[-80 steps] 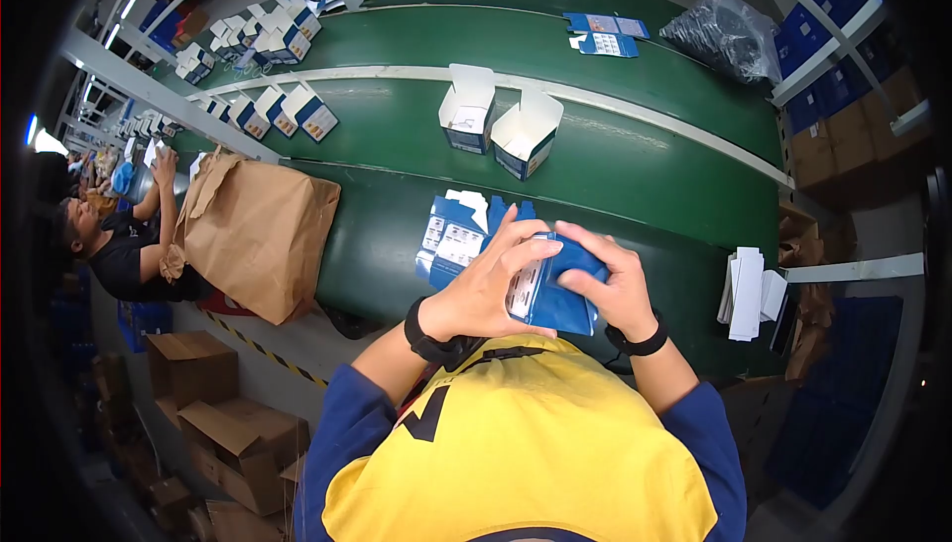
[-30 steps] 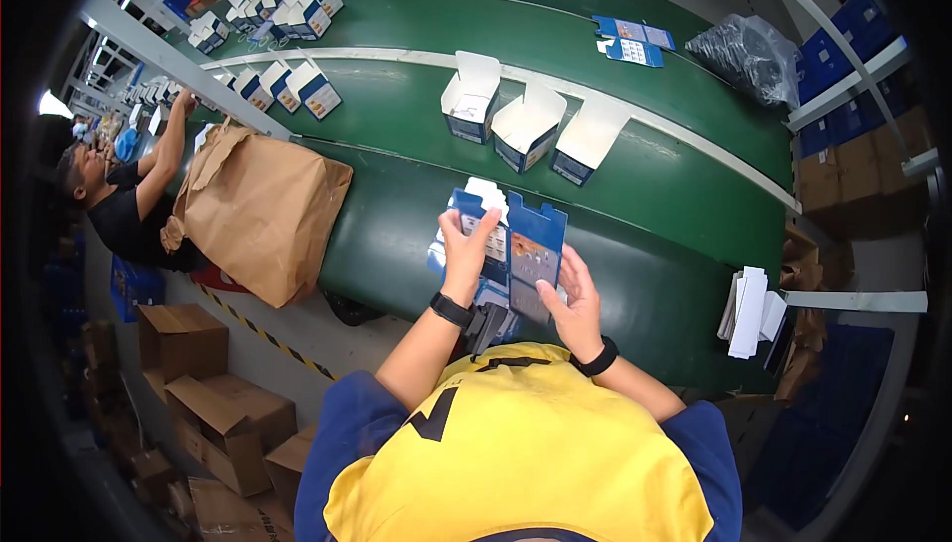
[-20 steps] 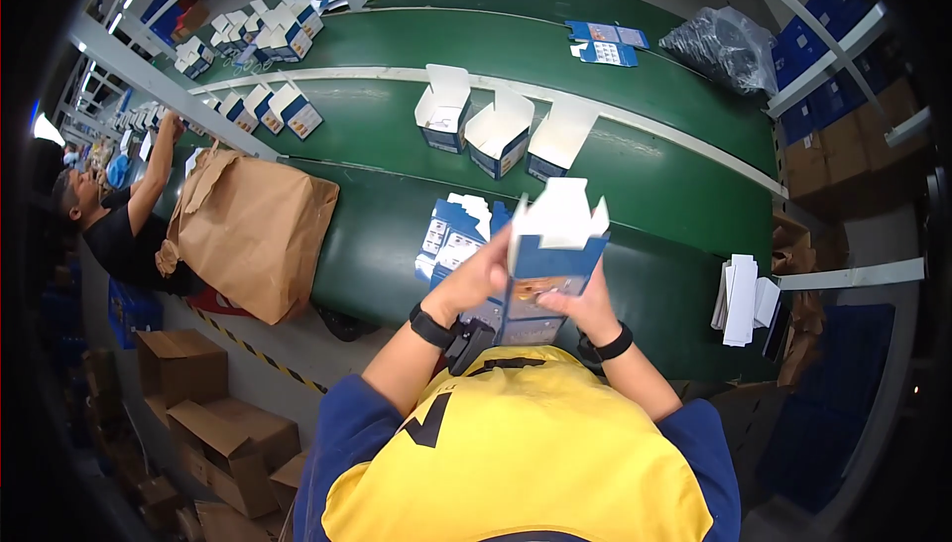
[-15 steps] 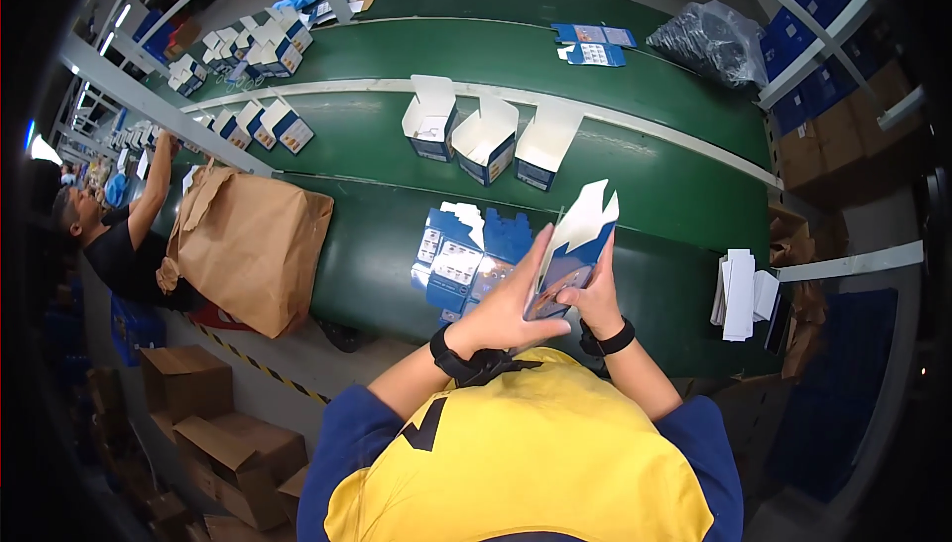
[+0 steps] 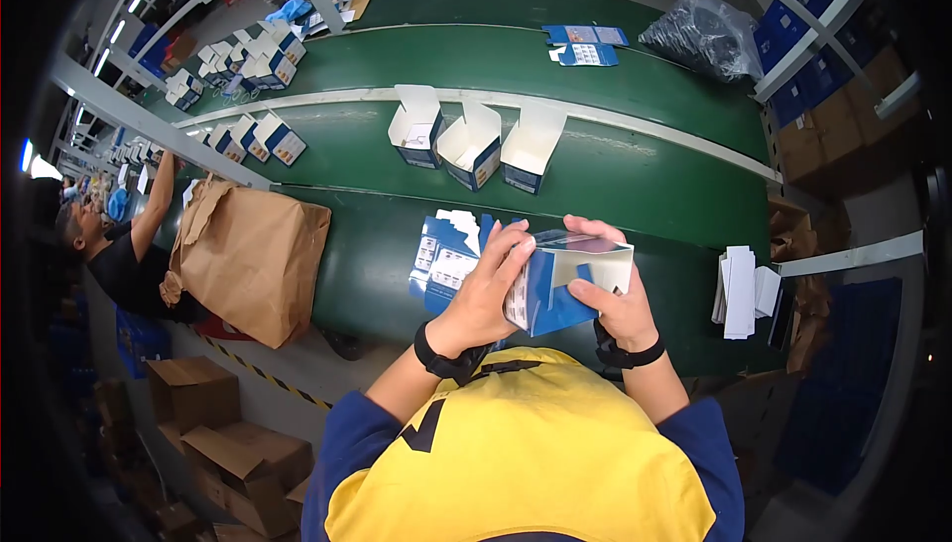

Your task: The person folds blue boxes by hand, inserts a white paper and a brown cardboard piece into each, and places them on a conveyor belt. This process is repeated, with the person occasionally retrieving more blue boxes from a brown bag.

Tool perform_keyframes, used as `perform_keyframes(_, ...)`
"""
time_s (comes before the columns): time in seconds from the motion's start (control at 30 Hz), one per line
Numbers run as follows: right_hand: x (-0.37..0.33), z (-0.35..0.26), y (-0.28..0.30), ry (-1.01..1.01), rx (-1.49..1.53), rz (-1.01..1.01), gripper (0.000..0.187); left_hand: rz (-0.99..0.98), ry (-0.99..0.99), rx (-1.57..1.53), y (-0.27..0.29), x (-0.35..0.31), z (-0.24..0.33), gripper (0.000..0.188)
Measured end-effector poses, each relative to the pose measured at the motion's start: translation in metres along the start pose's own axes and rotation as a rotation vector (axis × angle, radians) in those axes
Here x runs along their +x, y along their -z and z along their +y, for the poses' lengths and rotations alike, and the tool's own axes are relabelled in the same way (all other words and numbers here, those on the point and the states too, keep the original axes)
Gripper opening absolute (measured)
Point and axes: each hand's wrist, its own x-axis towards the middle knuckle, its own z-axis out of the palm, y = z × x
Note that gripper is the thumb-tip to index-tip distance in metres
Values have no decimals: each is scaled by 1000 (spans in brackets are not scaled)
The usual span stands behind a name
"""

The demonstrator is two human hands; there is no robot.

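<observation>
A factory hall with long, smooth green work surfaces [image 5: 367, 279] surrounds the scene, a pale rail [image 5: 362, 97] curving between two of them.

Nearest is the person's bright yellow vest [image 5: 526, 453] over navy sleeves. Both hands, banded in black at the wrists, are raised in front of the vest and close around a blue and white cardboard box [image 5: 560, 312], which is held tilted over the edge of the nearest surface. The left hand [image 5: 481, 299] grips its left side, fingers curled over the upper edge; its thumb cannot be made out. The right hand [image 5: 623, 312] clasps the other side, fingers behind the upper edge and thumb against the pale opening, near a small blue tab.

Just beyond the left hand lie overlapping flat blue and white printed cartons [image 5: 443, 264]. Well off to the right is a pile of white card strips [image 5: 738, 294]; to the left stands a large crumpled brown paper bag [image 5: 253, 264], with a co-worker in a dark top [image 5: 129, 254] past it.

Farther back, three open-topped blue boxes with white interiors [image 5: 470, 155] stand in a row before the rail. Beyond it lie a flattened blue carton [image 5: 585, 46] and a clear plastic bag of dark items [image 5: 702, 41], with clustered blue and white boxes [image 5: 266, 64] far left.
</observation>
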Motion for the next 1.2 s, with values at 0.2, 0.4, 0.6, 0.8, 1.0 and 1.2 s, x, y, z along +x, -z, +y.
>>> perform_keyframes(0.2, 0, 15, -1, 228, 58, 10, 91, 1, -44, 4, -14, 3, 14, 68)
perform_keyframes(0.4, 1, 7, 8, 458, 343, -318, 75, 16, -75, 34, -6, 16, 23, 53)
perform_keyframes(0.6, -5, 15, 21, 217, 54, -177, 67, -41, -46, 31, 1, 21, 23, 52)
perform_keyframes(0.8, -2, 31, 24, 450, -259, -37, 52, -67, 36, 24, -7, 17, 28, 67)
perform_keyframes(1.0, 4, 9, 15, 673, -398, -199, 43, 67, 107, -262, -10, 11, 23, 85)
perform_keyframes(1.2, 2, 5, 14, 243, -465, -125, 54, -78, -72, -10, 7, 13, 17, 89)
